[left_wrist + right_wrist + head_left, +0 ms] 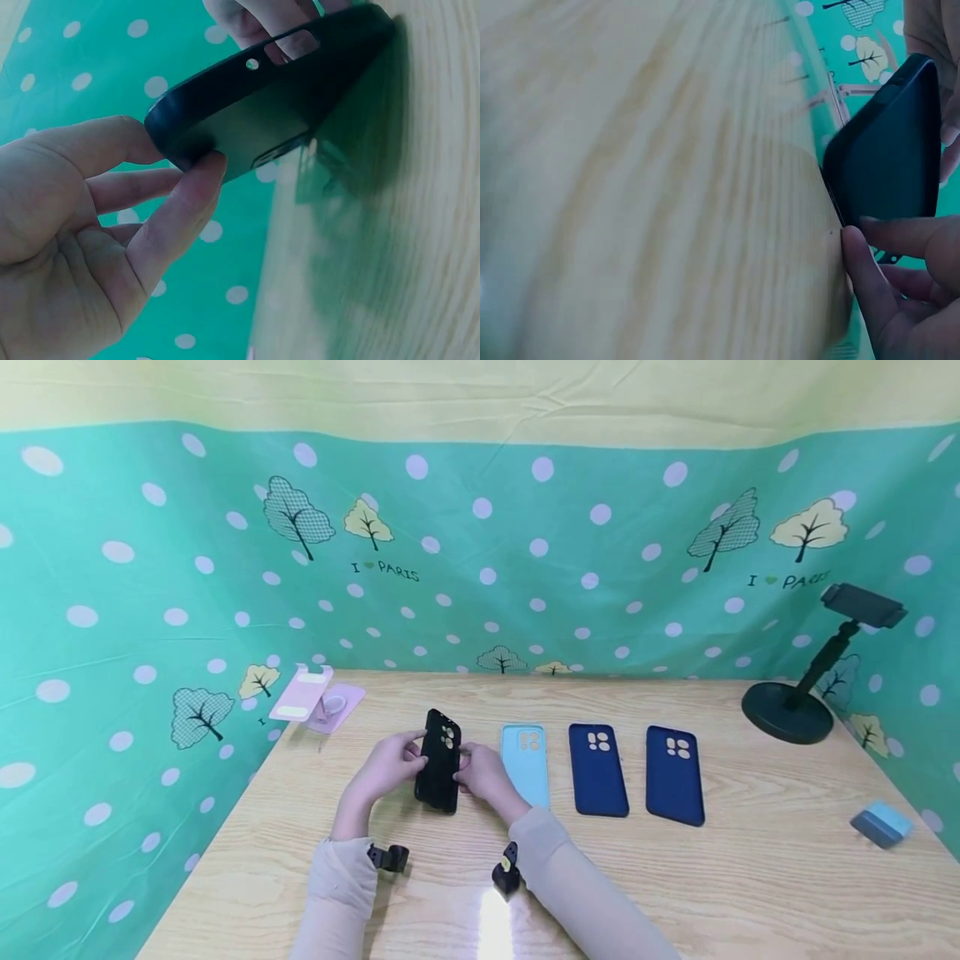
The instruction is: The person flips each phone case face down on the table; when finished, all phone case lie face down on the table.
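A black phone case (437, 768) is tilted up off the wooden table, with its lower end at or close to the tabletop. My left hand (385, 768) pinches its left edge between thumb and fingers. On the opposite edge, my right hand (486, 772) pinches the case too. The left wrist view shows the cutouts in the end of the case (232, 127) and the left thumb (196, 187) pressing its inner side. Right of the hands lie a light blue phone case (534, 777) and two dark blue phone cases, one nearer (598, 777) and one farther right (675, 785).
A pink phone stand (303, 693) stands at the back left of the table. At the back right is a black phone stand (789, 714) on a round base. A small blue and grey block (881, 824) lies near the right edge. Dotted green cloth (517, 610) hangs behind.
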Motion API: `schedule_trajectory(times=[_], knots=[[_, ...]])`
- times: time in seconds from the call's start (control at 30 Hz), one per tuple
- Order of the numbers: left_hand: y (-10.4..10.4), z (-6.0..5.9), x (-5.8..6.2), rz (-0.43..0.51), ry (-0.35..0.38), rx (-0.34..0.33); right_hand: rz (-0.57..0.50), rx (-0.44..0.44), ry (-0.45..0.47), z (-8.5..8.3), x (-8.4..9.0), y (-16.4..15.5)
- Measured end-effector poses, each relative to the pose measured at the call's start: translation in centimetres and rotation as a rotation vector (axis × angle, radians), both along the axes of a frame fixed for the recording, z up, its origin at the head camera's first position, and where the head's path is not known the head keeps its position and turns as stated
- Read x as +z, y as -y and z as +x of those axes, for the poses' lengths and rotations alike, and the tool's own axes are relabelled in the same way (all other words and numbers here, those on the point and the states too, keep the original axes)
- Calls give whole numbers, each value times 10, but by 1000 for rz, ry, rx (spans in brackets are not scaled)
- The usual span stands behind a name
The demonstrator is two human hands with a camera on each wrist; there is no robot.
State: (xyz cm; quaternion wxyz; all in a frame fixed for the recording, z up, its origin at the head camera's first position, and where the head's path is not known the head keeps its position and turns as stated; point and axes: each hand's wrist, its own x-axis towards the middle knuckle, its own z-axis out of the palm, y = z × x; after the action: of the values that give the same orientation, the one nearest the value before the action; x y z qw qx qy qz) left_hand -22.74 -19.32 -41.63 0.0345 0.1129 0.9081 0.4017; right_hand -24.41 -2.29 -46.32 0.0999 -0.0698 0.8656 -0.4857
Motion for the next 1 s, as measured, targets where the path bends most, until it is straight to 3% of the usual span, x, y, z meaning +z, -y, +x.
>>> schedule_trajectory(times=[0.2, 0.57, 0.67, 0.87, 1.0], knots=[[-3, 2, 7, -15, -12, 2, -107, 107, 62, -1, 2, 2], [-20, 4, 11, -22, -41, -19, -297, 189, 206, 2, 6, -4], [-23, 3, 9, -18, -40, -15, -330, 156, 223, 2, 7, -10], [-27, 2, 6, 24, -10, -11, -337, 43, 171, 0, 12, -19], [-27, 2, 5, 25, -19, -13, -361, 44, 128, 2, 20, -19]])
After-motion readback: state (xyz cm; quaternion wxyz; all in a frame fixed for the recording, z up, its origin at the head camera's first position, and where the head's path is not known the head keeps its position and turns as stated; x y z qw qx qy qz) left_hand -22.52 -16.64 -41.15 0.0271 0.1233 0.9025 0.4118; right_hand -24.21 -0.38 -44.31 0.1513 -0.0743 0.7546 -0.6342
